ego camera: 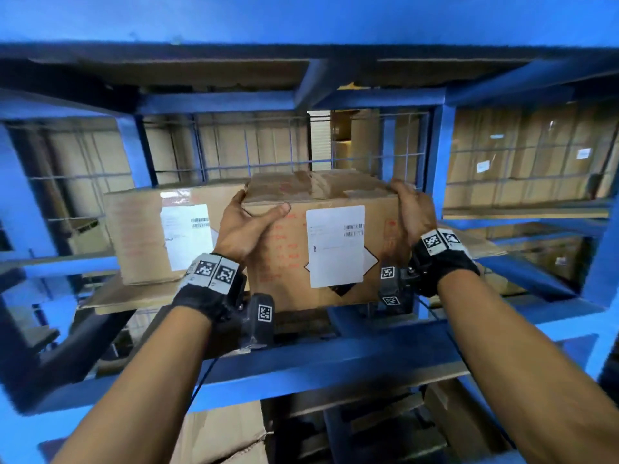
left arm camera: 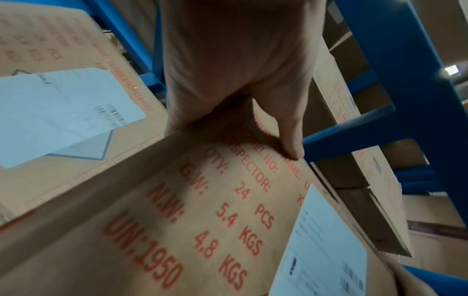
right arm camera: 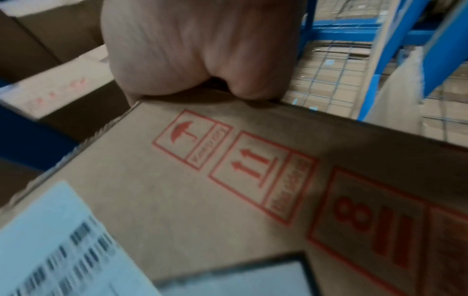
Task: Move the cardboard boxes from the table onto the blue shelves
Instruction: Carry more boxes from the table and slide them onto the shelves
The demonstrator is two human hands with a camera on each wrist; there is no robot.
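A cardboard box [ego camera: 294, 249] with red print and a white label sits at the front of a blue shelf [ego camera: 335, 360], between my two hands. My left hand [ego camera: 246, 226] grips its upper left corner, thumb across the front face and fingers behind the side. My right hand [ego camera: 413, 209] grips the upper right corner with fingers curled over the top edge. The left wrist view shows the thumb [left arm camera: 291, 140] pressed on the printed face of the box [left arm camera: 202, 220]. In the right wrist view the palm [right arm camera: 197, 50] clamps the box [right arm camera: 202, 190] at its edge. A second labelled box [ego camera: 147, 236] stands on the shelf just to the left.
A wire mesh [ego camera: 254, 145] backs the shelf, with more cartons behind it. Blue uprights [ego camera: 438, 162] and a beam [ego camera: 301, 102] frame the bay. Cartons [ego camera: 221, 437] fill the level below. More boxes [ego camera: 522, 155] fill the bay to the right.
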